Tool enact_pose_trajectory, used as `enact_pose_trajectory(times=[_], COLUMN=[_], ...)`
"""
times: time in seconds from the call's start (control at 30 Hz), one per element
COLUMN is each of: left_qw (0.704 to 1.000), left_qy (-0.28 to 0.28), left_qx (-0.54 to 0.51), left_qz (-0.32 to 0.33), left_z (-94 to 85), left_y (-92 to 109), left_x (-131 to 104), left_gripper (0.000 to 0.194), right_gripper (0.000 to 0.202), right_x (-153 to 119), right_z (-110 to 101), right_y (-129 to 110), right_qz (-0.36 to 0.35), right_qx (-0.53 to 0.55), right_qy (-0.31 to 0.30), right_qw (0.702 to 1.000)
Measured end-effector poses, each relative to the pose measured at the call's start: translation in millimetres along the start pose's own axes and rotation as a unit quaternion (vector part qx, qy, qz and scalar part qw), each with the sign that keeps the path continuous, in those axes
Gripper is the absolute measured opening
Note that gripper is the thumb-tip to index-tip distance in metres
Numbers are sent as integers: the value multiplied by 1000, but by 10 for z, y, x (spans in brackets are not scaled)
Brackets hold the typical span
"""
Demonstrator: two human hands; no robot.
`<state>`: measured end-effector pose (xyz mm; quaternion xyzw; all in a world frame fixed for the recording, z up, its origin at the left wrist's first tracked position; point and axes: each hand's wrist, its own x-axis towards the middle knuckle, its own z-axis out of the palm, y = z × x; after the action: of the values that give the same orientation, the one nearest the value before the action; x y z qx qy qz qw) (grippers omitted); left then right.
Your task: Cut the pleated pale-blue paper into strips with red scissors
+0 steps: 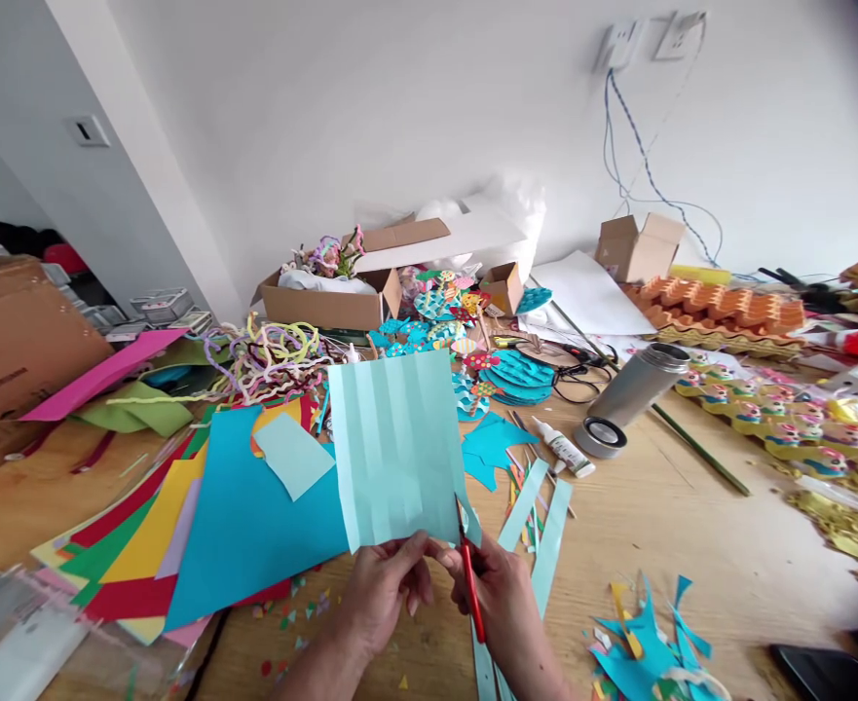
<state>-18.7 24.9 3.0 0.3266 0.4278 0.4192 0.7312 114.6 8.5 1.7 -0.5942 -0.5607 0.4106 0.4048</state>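
Note:
A light aqua sheet of paper [395, 453] with vertical creases stands upright in front of me. My left hand [391, 584] pinches its lower edge near the middle. Red-handled scissors [470, 574] are in my right hand [498, 594], their blades at the sheet's lower right edge, where a narrow strip [466, 511] curls away to the right. Cut aqua strips [551, 545] lie on the wooden table to the right, and others hang or lie below my right hand. A small aqua rectangle [295, 456] rests on blue paper [253, 526] at the left.
Coloured sheets [132, 545] spread at the left. Behind are pipe cleaners [275, 355], a cardboard box [326, 304] and blue paper pieces [520, 378]. A glue bottle [564, 448], a silver flask [637, 385], egg trays [721, 307] and blue scraps [652, 643] are at the right.

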Motion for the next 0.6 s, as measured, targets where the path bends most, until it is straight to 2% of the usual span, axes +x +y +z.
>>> enact_pose_trajectory(times=[0.1,0.37,0.6], left_qw=[999,998,997], left_qy=[-17,-2,16], left_qx=[-14,-56,-59], left_qz=[23,39,43], left_z=[-1,14,1], left_y=[24,41,37], left_x=[9,14,31], left_gripper=[32,25,25], right_gripper=[37,37,37], right_x=[-6,-23,-28], right_z=[7,18,8], right_y=[12,52,15], right_qz=[0,-2,-48], right_qx=[-3,-7,-64], right_qy=[8,16,43], right_qw=[1000,1000,996])
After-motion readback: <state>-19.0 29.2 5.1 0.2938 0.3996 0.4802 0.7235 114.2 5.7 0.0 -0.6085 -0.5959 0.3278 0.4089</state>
